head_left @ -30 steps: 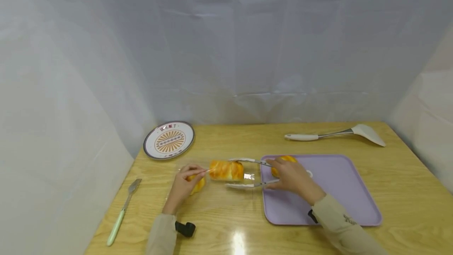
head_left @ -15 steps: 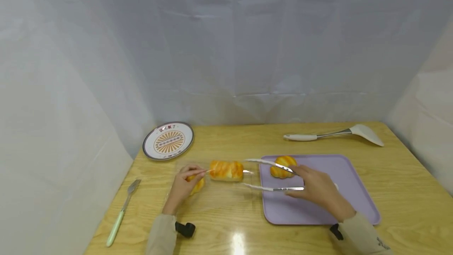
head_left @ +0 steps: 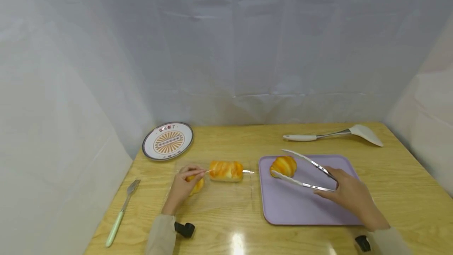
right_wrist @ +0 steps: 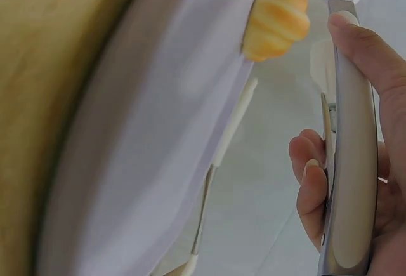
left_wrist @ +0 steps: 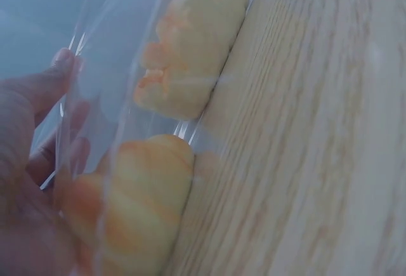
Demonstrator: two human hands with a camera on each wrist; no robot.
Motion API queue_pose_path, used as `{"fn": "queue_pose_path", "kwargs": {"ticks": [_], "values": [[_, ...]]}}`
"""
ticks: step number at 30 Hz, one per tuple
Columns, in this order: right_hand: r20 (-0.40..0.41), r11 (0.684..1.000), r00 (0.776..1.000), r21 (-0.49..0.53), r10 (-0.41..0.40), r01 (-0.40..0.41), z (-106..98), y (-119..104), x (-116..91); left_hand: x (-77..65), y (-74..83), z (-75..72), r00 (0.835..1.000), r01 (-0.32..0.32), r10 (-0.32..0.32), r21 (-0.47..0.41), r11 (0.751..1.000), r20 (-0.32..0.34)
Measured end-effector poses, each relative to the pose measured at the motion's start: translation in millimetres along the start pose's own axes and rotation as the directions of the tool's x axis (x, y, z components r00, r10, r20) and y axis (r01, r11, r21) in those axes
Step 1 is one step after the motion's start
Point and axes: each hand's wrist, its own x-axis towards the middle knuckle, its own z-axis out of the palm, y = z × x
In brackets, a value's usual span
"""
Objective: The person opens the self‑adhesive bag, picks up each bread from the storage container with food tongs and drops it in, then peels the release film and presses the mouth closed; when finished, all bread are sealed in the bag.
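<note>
My left hand (head_left: 184,186) pinches the upper layer of a clear plastic bag (head_left: 226,198) between thumb and fingers. Inside the bag lies a golden oblong bread roll (head_left: 226,171). A second bread piece (left_wrist: 146,200) sits in it under my left hand, largely hidden from the head view. My right hand (head_left: 350,194) grips a pair of steel tongs (head_left: 320,188) with pale tips. The tong arms are spread apart with nothing between them, pointing left over the purple tray (head_left: 301,211). Near their tips, a rounded ridged bread (head_left: 283,166) rests on the tray's left end.
A round patterned plate (head_left: 168,141) stands at the back left. Along the left side lies a fork (head_left: 120,215) with a green handle. Behind the tray is a white-handled spatula (head_left: 334,134). Pale sheeting (head_left: 247,50) closes off the back and both sides.
My right hand has drawn the tongs back rightward, from around the bagged bread roll to over the tray. The roll stays in the bag, and my left hand keeps its hold.
</note>
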Motion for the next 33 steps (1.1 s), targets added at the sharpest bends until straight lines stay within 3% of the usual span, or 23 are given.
{"fn": "queue_pose_path", "kwargs": {"ticks": [12,19,26,33], "values": [[0.093,0.997,0.993,-0.036,0.069,-0.066,4.2,15.1,-10.8,1.3,-1.8,-0.2,0.999,-0.041,0.041,0.007,0.999,-0.004],[0.125,0.996,0.988,-0.038,0.087,-0.083,7.4,20.1,-10.8,1.2,-0.3,-1.1,1.000,-0.025,0.025,0.001,1.000,0.007],[0.053,1.000,0.998,-0.010,0.024,-0.023,11.4,17.6,-13.8,1.0,0.2,-1.8,0.999,-0.029,0.029,0.004,1.000,0.017],[-0.001,0.999,0.999,0.014,-0.047,0.047,10.9,-5.7,-14.4,0.7,0.6,-2.7,0.999,-0.016,0.016,-0.004,1.000,0.030]]}}
